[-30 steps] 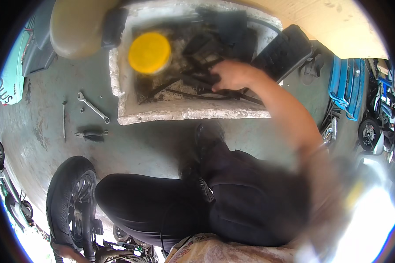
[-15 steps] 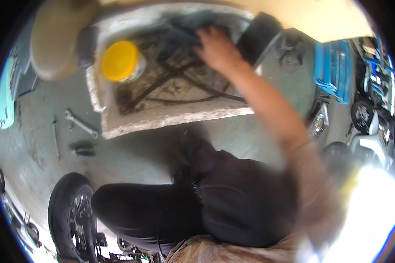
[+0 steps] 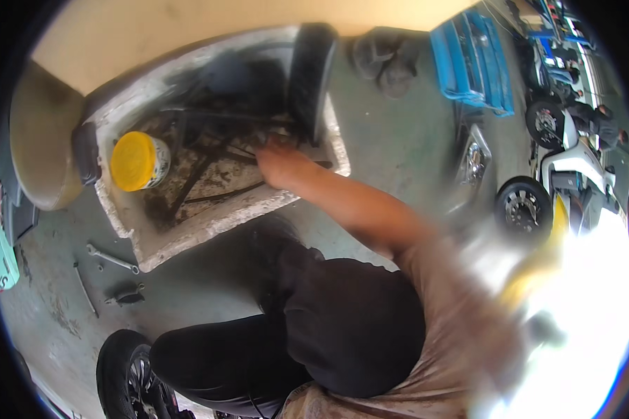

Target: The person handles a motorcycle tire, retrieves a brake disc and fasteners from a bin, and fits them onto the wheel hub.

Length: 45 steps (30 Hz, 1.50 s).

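My right hand (image 3: 281,164) reaches over the near side of a worn white foam box (image 3: 220,236), down among dark thin strips (image 3: 198,174) inside it. Its fingers point into the box and are smeared, so whether they grip anything does not show. Dark, blurred parts (image 3: 241,87) lie behind the hand at the far side of the box. A tall black panel (image 3: 310,80) leans at the box's right end. Toward the left end stands a tub with a yellow lid (image 3: 133,162). My left hand is out of view.
Left of the box, the floor holds a wrench (image 3: 113,258), a thin rod (image 3: 86,290) and a small dark metal part (image 3: 126,294). A wheel (image 3: 129,373) stands by my knee. A blue rack (image 3: 472,63) and motorcycles (image 3: 573,164) are at the right.
My right hand has moved from the dark parts at the back of the box to the strips nearer its front edge. The whole view has turned, shifting the box leftward.
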### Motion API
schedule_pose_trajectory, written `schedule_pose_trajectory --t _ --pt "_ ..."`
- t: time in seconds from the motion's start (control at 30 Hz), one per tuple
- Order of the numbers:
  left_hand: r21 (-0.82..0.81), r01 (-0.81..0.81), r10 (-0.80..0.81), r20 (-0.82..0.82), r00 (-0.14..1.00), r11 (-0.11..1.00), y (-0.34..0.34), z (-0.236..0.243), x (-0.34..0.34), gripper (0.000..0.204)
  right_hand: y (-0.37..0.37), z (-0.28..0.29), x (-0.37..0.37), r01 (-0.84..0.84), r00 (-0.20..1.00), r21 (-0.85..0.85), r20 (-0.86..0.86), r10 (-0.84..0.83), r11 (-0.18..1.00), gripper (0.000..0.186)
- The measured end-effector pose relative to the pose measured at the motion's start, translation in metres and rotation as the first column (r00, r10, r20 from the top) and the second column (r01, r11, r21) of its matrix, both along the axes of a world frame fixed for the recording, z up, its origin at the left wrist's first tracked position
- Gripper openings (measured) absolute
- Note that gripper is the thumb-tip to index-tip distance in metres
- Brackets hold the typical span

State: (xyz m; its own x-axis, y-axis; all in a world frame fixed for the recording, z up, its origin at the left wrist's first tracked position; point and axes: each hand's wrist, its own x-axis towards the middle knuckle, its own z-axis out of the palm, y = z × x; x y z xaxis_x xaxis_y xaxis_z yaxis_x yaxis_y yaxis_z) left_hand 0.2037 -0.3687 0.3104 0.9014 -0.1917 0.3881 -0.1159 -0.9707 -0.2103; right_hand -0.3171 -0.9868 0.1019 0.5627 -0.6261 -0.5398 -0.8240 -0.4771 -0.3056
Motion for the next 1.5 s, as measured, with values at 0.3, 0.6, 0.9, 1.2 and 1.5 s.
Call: schedule_pose_trajectory --t 0.3,0.6,0.9,1.2,1.5 --pt "0.014 0.101 -0.101 -0.027 0.995 0.995 -0.046 -0.011 0.020 0.048 0.005 0.001 0.028 0.176 0.949 0.187 0.228 -0.217 0.967 0.050" --pt "0.026 0.141 -0.141 -0.017 0.990 0.990 -0.058 0.013 0.036 0.047 -0.013 -0.015 -0.004 -0.031 0.986 -0.248 0.151 0.071 0.968 0.050" --pt "0.037 0.097 -0.096 -0.014 0.995 0.995 -0.027 0.036 0.034 0.046 -0.065 0.118 -0.022 0.399 0.816 0.180 0.378 -0.438 0.899 0.052" --pt "0.056 0.096 -0.096 0.001 0.995 0.994 -0.034 0.046 0.027 0.045 -0.062 0.076 -0.028 0.543 0.786 -0.325 0.523 -0.331 0.774 0.062" --pt "0.072 0.125 -0.124 -0.014 0.992 0.990 -0.059 0.034 0.014 0.043 0.016 0.051 0.034 0.239 0.765 -0.255 0.644 -0.020 0.937 0.052"
